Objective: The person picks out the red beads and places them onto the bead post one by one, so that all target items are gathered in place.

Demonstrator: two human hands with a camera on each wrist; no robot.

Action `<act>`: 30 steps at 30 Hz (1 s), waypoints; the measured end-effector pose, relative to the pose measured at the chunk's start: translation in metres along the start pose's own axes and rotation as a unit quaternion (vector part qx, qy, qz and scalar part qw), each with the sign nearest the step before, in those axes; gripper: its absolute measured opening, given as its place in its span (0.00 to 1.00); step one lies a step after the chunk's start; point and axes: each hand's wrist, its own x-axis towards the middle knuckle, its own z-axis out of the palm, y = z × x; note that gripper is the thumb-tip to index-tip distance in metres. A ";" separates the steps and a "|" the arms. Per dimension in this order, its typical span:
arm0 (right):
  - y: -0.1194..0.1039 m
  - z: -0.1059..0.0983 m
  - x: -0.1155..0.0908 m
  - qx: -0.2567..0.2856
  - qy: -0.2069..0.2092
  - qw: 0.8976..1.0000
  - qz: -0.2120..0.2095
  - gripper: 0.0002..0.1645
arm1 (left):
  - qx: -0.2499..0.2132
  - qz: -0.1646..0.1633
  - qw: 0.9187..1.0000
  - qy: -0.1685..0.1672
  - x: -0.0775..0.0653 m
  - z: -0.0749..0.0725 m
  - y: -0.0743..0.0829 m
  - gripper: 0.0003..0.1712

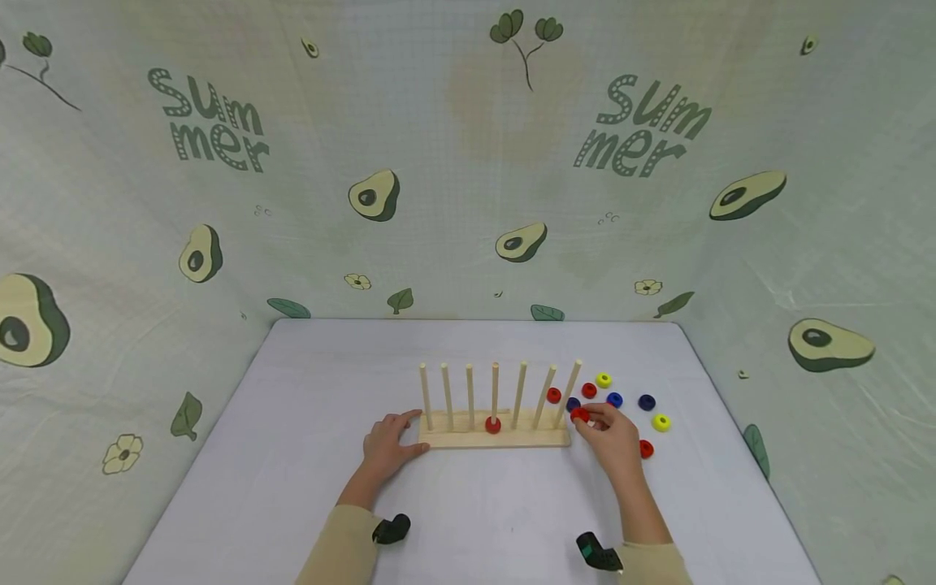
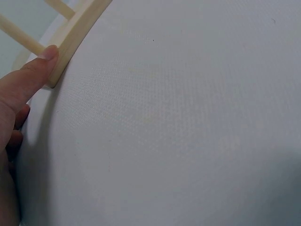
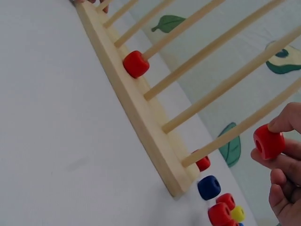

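A wooden peg rack (image 1: 468, 439) with a row of upright pegs stands on the table, and one red bead (image 1: 493, 425) sits at the foot of its middle peg. My left hand (image 1: 387, 447) holds the rack's left end, the thumb (image 2: 49, 52) on the base's front edge and the forefinger at the back corner. Just by the rightmost peg, my right hand (image 1: 613, 439) pinches another red bead (image 3: 269, 142) between thumb and fingers. In the right wrist view the hole of that bead shows, and it is raised off the table.
Loose beads lie right of the rack: several red ones, including one near the right wrist (image 1: 647, 448), a blue one (image 1: 647, 402), and yellow ones (image 1: 661, 422). A dark blue bead (image 3: 209, 188) lies by the base's right end. A patterned cloth (image 1: 439, 122) hangs behind the table.
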 end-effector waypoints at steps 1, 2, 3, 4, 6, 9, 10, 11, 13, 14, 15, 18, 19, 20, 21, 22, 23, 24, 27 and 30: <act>-0.002 -0.001 -0.001 -0.003 0.000 1.000 0.001 0.19 | 0.000 0.000 1.000 0.000 0.000 0.000 0.000 0.39; -0.004 -0.002 -0.002 -0.004 0.000 1.000 0.000 0.20 | 0.000 0.000 1.000 0.000 0.000 0.000 0.000 0.39; -0.006 -0.002 -0.003 -0.005 -0.001 1.000 -0.002 0.20 | 0.001 -0.001 1.000 -0.001 0.000 0.000 0.000 0.39; -0.007 -0.003 -0.003 -0.006 -0.002 1.000 -0.004 0.20 | 0.001 -0.001 1.000 -0.001 0.000 0.000 0.000 0.39; -0.010 -0.005 -0.005 -0.007 -0.003 1.000 -0.008 0.20 | 0.002 -0.003 1.000 0.000 0.000 0.000 0.001 0.39; -0.015 -0.007 -0.008 -0.004 -0.008 1.000 -0.015 0.20 | 0.001 -0.007 1.000 -0.001 0.000 0.000 0.002 0.39; -0.017 -0.008 -0.009 -0.003 -0.009 1.000 -0.015 0.20 | 0.001 -0.007 1.000 -0.001 0.000 0.000 0.002 0.39; -0.018 -0.009 -0.010 -0.002 -0.010 1.000 -0.015 0.20 | 0.001 -0.009 1.000 -0.001 0.000 0.000 0.002 0.38; -0.022 -0.010 -0.013 0.001 -0.011 1.000 -0.012 0.21 | 0.003 -0.007 1.000 -0.001 0.000 -0.001 0.002 0.39; -0.025 -0.010 -0.014 0.003 -0.012 1.000 -0.010 0.21 | 0.003 -0.008 1.000 -0.001 0.000 -0.001 0.002 0.38; -0.027 -0.010 -0.016 0.005 -0.013 1.000 -0.009 0.21 | 0.003 -0.009 1.000 -0.001 0.000 0.000 0.002 0.38; -0.035 -0.011 -0.020 0.012 -0.015 1.000 -0.009 0.21 | 0.000 -0.010 1.000 0.001 0.000 0.000 0.002 0.38; -0.038 -0.011 -0.022 0.015 -0.017 1.000 -0.012 0.21 | 0.000 -0.009 1.000 0.001 0.000 0.000 0.001 0.38; -0.040 -0.010 -0.023 0.018 -0.019 1.000 -0.017 0.20 | -0.004 -0.013 1.000 0.001 0.000 0.001 0.001 0.38; -0.042 -0.010 -0.025 0.020 -0.019 0.999 -0.021 0.20 | -0.003 -0.009 1.000 0.002 0.000 0.001 0.001 0.38; -0.044 -0.009 -0.026 0.023 -0.019 0.999 -0.027 0.20 | -0.003 -0.009 1.000 0.002 0.000 0.001 0.001 0.38; -0.045 -0.009 -0.027 0.025 -0.018 0.999 -0.033 0.20 | -0.003 -0.009 1.000 0.002 0.000 0.001 0.000 0.38; -0.046 -0.008 -0.027 0.026 -0.018 0.999 -0.035 0.20 | -0.003 -0.010 1.000 0.002 0.000 0.002 0.000 0.38; -0.049 -0.006 -0.029 0.035 -0.011 0.998 -0.042 0.21 | -0.001 -0.007 1.000 0.003 0.001 0.003 -0.001 0.39; -0.053 -0.004 -0.032 0.042 -0.005 0.998 -0.047 0.22 | -0.003 -0.009 1.000 0.001 0.000 0.003 -0.002 0.39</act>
